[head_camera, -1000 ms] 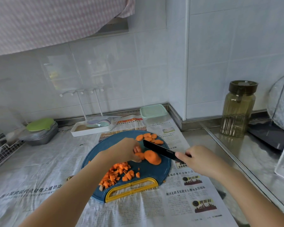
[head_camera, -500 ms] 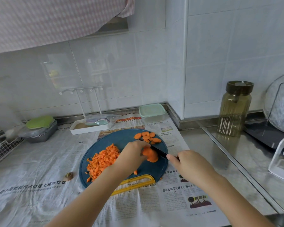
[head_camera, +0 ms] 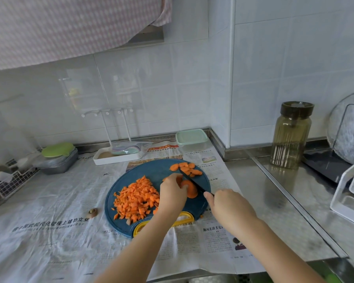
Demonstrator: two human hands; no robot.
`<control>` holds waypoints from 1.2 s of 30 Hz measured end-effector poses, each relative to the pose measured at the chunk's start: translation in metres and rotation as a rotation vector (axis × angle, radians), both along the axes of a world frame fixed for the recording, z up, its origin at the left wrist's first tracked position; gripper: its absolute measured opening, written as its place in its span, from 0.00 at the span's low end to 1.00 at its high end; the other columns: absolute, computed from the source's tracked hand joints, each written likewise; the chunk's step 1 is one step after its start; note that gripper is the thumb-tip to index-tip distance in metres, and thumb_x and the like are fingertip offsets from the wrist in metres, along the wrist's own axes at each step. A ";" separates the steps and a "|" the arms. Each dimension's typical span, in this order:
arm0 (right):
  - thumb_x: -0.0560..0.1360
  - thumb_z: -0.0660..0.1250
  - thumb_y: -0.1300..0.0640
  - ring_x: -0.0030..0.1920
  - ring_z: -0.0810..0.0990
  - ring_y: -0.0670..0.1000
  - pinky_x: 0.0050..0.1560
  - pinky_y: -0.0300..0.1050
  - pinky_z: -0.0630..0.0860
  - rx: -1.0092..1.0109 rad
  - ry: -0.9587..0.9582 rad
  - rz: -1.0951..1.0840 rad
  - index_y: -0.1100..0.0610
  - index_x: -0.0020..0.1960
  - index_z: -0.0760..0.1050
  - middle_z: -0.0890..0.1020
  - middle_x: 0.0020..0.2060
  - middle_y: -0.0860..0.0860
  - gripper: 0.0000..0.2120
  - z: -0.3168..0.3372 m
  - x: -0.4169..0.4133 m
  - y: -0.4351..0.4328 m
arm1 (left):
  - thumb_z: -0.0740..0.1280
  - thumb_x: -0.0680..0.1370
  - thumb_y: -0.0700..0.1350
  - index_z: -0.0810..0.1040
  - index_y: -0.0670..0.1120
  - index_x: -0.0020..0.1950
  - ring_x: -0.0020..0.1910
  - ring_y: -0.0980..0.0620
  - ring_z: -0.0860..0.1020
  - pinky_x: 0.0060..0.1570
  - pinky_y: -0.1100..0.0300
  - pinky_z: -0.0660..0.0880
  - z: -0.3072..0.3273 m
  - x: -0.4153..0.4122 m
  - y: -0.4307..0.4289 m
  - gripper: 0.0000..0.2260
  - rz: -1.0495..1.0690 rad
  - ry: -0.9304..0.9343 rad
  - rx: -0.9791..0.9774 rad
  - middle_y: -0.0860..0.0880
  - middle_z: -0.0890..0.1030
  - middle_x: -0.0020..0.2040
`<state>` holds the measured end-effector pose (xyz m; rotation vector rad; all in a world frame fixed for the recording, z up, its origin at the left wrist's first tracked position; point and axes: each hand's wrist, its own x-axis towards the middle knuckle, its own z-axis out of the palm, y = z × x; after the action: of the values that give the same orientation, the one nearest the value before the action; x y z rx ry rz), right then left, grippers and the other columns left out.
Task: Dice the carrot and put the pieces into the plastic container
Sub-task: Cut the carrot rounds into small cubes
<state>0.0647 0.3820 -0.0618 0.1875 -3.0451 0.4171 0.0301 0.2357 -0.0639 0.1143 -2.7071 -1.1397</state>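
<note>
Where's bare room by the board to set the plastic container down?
Widest: the newspaper left of the cutting board, bare but for a carrot stub. Also the steel counter between newspaper edge and jar. Crowded: the board itself, under dice, slices, left hand holding a carrot chunk, right hand gripping the knife.

Table (head_camera: pixel 284 201): brushed metal, semi-gloss, with dull reflections. Newspaper (head_camera: pixel 49 211): matt paper, creased. Cutting board (head_camera: pixel 151 170): matt blue plastic; yellow plastic handle (head_camera: pixel 139 227) at 6 o'clock. Knife (head_camera: pixel 194 181): black matt blade. Container (head_camera: pixel 192 139) at 1 o'clock of the board: translucent plastic, smooth pale green lid. Jar (head_camera: pixel 290 139) at 2 o'clock: clear, tinted, ribbed wall, dark lid. Wall tiles (head_camera: pixel 192 88): glossy, smooth. Cloth (head_camera: pixel 59 27) at 11 o'clock: woven, checked.
</note>
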 end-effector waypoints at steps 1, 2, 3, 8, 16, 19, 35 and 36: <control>0.83 0.46 0.43 0.37 0.73 0.51 0.26 0.39 0.61 -0.006 -0.007 -0.001 0.55 0.37 0.66 0.69 0.31 0.48 0.23 0.000 0.001 0.000 | 0.66 0.78 0.42 0.76 0.44 0.63 0.51 0.52 0.77 0.46 0.66 0.69 0.002 0.001 0.001 0.13 0.003 -0.033 0.016 0.46 0.79 0.57; 0.83 0.47 0.43 0.36 0.72 0.50 0.26 0.39 0.61 -0.020 -0.016 -0.002 0.55 0.35 0.64 0.69 0.31 0.48 0.23 0.000 0.001 0.000 | 0.66 0.78 0.43 0.77 0.46 0.57 0.48 0.52 0.76 0.43 0.64 0.70 0.004 0.001 0.002 0.08 0.000 -0.070 0.008 0.46 0.80 0.53; 0.83 0.47 0.43 0.34 0.72 0.50 0.27 0.39 0.61 -0.037 -0.028 0.001 0.54 0.34 0.63 0.69 0.31 0.48 0.24 0.000 0.001 0.001 | 0.66 0.78 0.44 0.77 0.47 0.51 0.45 0.52 0.75 0.39 0.64 0.70 0.007 0.001 0.002 0.03 -0.006 -0.106 -0.008 0.47 0.79 0.48; 0.82 0.49 0.41 0.31 0.70 0.48 0.28 0.41 0.63 -0.093 -0.098 0.032 0.54 0.35 0.65 0.71 0.31 0.49 0.23 -0.003 -0.005 0.008 | 0.64 0.79 0.43 0.74 0.52 0.39 0.39 0.51 0.77 0.36 0.65 0.71 0.006 0.000 0.002 0.09 -0.009 -0.169 0.078 0.47 0.79 0.43; 0.82 0.50 0.42 0.29 0.69 0.47 0.28 0.40 0.63 -0.116 -0.121 0.072 0.56 0.40 0.70 0.72 0.30 0.49 0.22 -0.004 -0.005 0.018 | 0.66 0.78 0.43 0.75 0.47 0.62 0.42 0.58 0.73 0.29 0.71 0.65 -0.005 0.008 0.014 0.13 0.091 -0.078 0.293 0.48 0.78 0.58; 0.82 0.52 0.43 0.29 0.69 0.46 0.28 0.40 0.63 -0.098 -0.145 0.073 0.55 0.39 0.69 0.71 0.31 0.49 0.21 0.000 -0.007 0.018 | 0.67 0.77 0.44 0.75 0.47 0.60 0.39 0.59 0.72 0.29 0.70 0.65 -0.004 0.006 0.012 0.11 0.078 -0.092 0.298 0.50 0.78 0.53; 0.82 0.50 0.42 0.34 0.76 0.49 0.35 0.45 0.72 -0.100 0.034 0.046 0.55 0.44 0.72 0.76 0.34 0.50 0.21 0.003 -0.002 0.008 | 0.68 0.77 0.45 0.74 0.49 0.53 0.41 0.53 0.76 0.29 0.67 0.68 -0.002 -0.005 0.003 0.07 0.035 -0.177 0.301 0.51 0.76 0.46; 0.82 0.50 0.42 0.33 0.75 0.48 0.33 0.44 0.71 -0.099 0.040 0.053 0.54 0.43 0.72 0.76 0.34 0.49 0.20 0.004 -0.001 0.008 | 0.68 0.77 0.45 0.74 0.49 0.54 0.43 0.52 0.77 0.29 0.67 0.69 -0.002 -0.005 0.003 0.07 0.034 -0.183 0.304 0.50 0.77 0.47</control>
<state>0.0635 0.3898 -0.0583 0.2678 -2.9772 0.5590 0.0249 0.2384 -0.0663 0.3229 -2.6490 -1.5946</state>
